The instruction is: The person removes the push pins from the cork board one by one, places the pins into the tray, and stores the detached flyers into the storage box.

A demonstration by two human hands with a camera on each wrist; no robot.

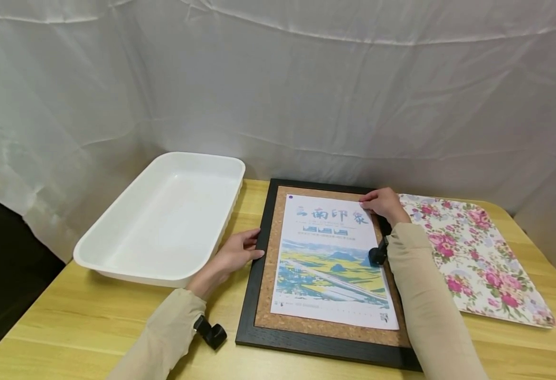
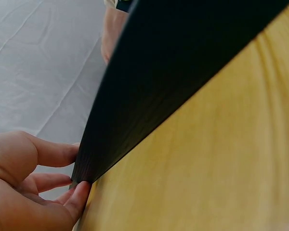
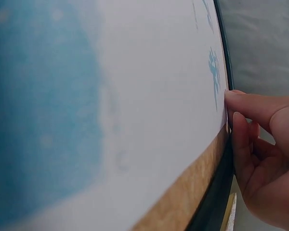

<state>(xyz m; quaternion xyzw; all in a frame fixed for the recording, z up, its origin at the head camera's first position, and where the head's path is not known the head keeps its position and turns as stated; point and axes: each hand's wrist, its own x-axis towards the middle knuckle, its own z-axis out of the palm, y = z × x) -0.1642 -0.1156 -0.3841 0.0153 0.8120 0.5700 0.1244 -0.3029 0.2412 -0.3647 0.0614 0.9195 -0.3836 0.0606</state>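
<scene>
A sheet of paper (image 1: 327,264) printed with a landscape and large blue characters lies on a corkboard (image 1: 264,311) with a black frame. One purple pushpin (image 1: 291,197) sits at the paper's top left corner. My left hand (image 1: 234,252) touches the left side of the frame, its thumb and fingers (image 2: 53,154) resting against the black edge. At the paper's top right corner is my right hand (image 1: 386,205). Its thumb (image 3: 250,103) presses on the corner in the right wrist view, the other fingers bent below. Whether something small is under the thumb is hidden.
Left of the corkboard stands a white plastic tray (image 1: 163,221). A floral board (image 1: 482,258) lies on the right, close beside the frame. Everything rests on a wooden table (image 1: 68,322), and a grey curtain (image 1: 278,89) hangs behind it.
</scene>
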